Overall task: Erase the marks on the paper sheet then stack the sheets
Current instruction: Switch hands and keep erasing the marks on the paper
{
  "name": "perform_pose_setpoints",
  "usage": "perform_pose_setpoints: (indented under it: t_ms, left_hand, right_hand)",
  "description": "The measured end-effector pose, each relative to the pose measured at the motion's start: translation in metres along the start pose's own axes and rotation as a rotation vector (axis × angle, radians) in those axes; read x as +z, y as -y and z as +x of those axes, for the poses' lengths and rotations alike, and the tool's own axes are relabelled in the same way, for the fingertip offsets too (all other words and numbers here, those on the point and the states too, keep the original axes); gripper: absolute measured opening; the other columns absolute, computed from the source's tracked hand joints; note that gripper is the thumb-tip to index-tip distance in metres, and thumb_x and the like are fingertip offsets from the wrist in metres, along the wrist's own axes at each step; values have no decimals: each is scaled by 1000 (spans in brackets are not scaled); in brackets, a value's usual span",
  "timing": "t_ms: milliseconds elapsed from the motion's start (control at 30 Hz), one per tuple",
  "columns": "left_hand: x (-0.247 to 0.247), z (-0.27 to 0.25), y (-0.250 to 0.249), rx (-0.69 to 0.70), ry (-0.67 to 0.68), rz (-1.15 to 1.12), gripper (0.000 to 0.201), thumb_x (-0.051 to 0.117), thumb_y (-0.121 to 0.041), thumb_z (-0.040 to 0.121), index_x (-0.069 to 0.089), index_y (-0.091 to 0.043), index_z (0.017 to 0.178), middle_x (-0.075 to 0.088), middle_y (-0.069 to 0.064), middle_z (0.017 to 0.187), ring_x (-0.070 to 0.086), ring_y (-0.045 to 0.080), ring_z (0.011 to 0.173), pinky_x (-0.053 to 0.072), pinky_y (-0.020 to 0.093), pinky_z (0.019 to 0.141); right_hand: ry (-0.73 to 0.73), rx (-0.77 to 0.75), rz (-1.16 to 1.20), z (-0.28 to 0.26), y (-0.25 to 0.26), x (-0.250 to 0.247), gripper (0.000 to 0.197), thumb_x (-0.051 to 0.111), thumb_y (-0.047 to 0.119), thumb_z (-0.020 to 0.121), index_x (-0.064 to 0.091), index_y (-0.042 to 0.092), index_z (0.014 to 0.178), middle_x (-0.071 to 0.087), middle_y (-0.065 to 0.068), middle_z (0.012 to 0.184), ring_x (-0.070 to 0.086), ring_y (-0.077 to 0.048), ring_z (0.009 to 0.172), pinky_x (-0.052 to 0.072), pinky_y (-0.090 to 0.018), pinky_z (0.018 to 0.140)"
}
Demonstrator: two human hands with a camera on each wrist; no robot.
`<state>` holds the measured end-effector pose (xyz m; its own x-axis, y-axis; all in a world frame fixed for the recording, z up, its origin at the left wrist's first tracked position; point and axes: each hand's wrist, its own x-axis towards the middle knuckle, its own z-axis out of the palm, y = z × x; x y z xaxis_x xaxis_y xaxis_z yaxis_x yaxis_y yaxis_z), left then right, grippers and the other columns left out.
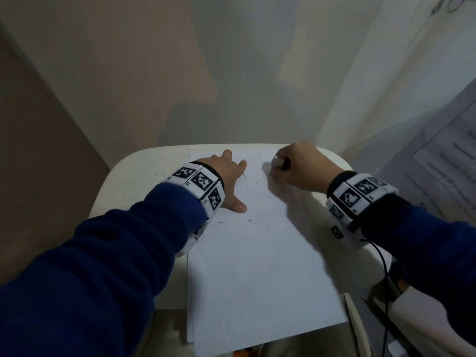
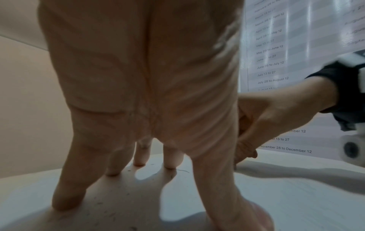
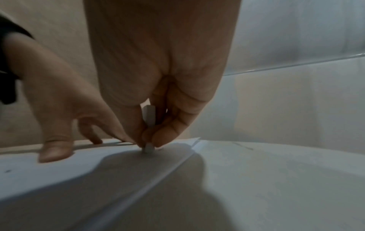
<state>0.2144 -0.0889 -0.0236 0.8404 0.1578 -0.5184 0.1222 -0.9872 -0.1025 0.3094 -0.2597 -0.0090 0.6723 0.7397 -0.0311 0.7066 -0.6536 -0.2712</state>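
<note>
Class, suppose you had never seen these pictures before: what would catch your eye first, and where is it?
First, the right hand at the far edge of the paper sheet, pinching a small white eraser whose tip presses on the paper. Next, the left hand, fingers spread flat, pressing on the sheet's far left part. Dark crumbs lie scattered between them.

Head view looks down and forward over the paper sheet (image 1: 257, 253) from above. Each wrist view sits low, close over the sheet (image 2: 296, 203), facing along the fingers. All three share its far end (image 3: 49, 171).
</note>
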Motion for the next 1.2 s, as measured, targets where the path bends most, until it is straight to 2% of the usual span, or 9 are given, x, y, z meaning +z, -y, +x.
perform_pose_setpoints:
  t_ms: [133, 233, 433, 533, 733, 867, 933, 1100, 1200]
  left_hand:
    - [-1, -1, 0, -2, -3, -6, 116, 66, -72, 77, 0, -25, 160, 9, 8, 163, 33, 30, 144, 46, 49, 104]
    - [-1, -1, 0, -2, -1, -7, 116, 65, -73, 77, -1, -25, 160, 9, 9, 163, 33, 30, 143, 46, 49, 104]
    - [-1, -2, 0, 0, -6, -7, 116, 66, -72, 77, 0, -25, 160, 9, 8, 163, 33, 30, 143, 45, 49, 104]
    - [-1, -3, 0, -4, -5, -11, 116, 64, -73, 78, -2, -26, 160, 7, 8, 163, 32, 30, 144, 45, 49, 105]
    - [0, -2, 1, 4, -13, -5, 115, 65, -73, 77, 0, -25, 160, 12, 8, 161, 34, 29, 142, 46, 49, 104]
    - [0, -3, 0, 3, -13, -5, 116, 63, -74, 77, -2, -25, 160, 11, 8, 162, 35, 29, 142, 46, 49, 103]
    - [1, -2, 1, -2, -16, -9, 116, 64, -74, 77, -1, -26, 160, 12, 7, 162, 34, 29, 143, 46, 50, 104]
    - [2, 0, 1, 9, -26, -21, 116, 66, -73, 76, 1, -26, 160, 14, 9, 161, 34, 30, 143, 44, 50, 106]
    - [2, -2, 2, -4, -22, -38, 116, 65, -74, 76, -1, -28, 160, 9, 7, 163, 31, 28, 145, 44, 51, 106]
  right_hand:
    - [45, -38, -94, -8, 0, -1, 18, 62, 30, 85, 67, 16, 75, 64, 3, 68, 59, -18, 65, 36, -14, 51]
    - [-16, 20, 4, 3, -10, -2, 12, 63, 18, 83, 69, 11, 74, 66, -1, 69, 60, -23, 66, 42, -26, 56]
    - [38, -57, -135, -13, 2, 1, 22, 61, 35, 87, 66, 17, 75, 64, 3, 68, 57, -16, 64, 33, -13, 50]
    - [-13, 6, 2, 0, -11, -5, 13, 65, 22, 84, 70, 14, 76, 68, -2, 72, 63, -22, 69, 40, -24, 54]
    - [56, -136, -20, -19, 19, 10, 27, 59, 26, 86, 60, 8, 67, 59, -4, 60, 48, -17, 55, 34, -18, 54]
    - [-8, -40, -2, -6, 5, 0, 19, 60, 19, 87, 66, 6, 74, 65, -7, 69, 47, -18, 58, 37, -7, 54]
    - [-16, -25, 28, 2, 4, 3, 17, 58, 14, 86, 66, 5, 73, 66, -8, 70, 50, -19, 59, 35, -12, 48]
    - [73, -185, -9, -7, 29, 23, 30, 58, 30, 88, 60, 11, 65, 59, -1, 59, 50, -16, 57, 45, -28, 60]
    - [4, -84, 30, 11, 11, 15, 22, 58, 20, 83, 61, 6, 66, 61, -7, 61, 55, -24, 59, 46, -33, 61]
